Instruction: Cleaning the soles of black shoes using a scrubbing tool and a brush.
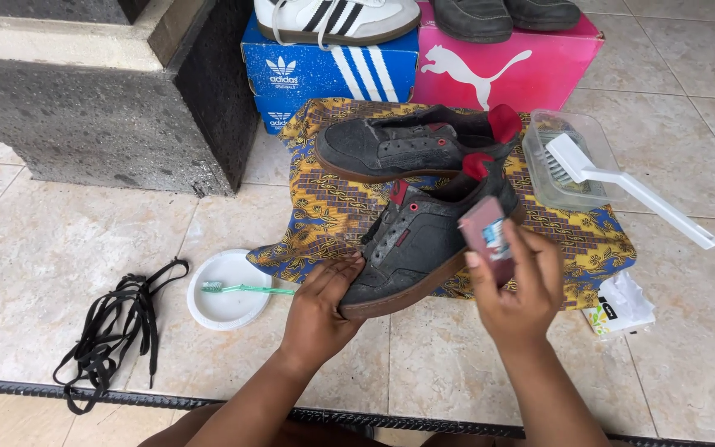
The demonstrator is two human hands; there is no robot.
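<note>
Hands first: the left hand (318, 305) is clamped on the toe of a dark grey shoe (424, 244), fingers curled over the upper and thumb at the brown sole, tipping the shoe up on its edge. At three o'clock from that toe, the right hand (520, 285) is closed around a small pinkish block (485, 236), gripped between thumb and fingers, its top end just beside the shoe's heel; touching or not, I cannot tell. The shoe rests over the near edge of a patterned yellow and blue cloth (333, 215) spread on the tiled floor (68, 257).

Moving out: at twelve o'clock from the held shoe lies the second grey shoe (399, 145), on its sole on the same cloth. At two o'clock sits a clear plastic tub (539, 178) with a white long-handled brush (622, 186) laid across it, handle pointing out towards four o'clock. At nine o'clock from the left hand, a white dish (227, 302) carries a green toothbrush (246, 289), and farther out that way black laces (113, 327) lie bunched on the tiles. Up top, a blue box (324, 74) and a pink box (515, 66) hold other shoes.
</note>
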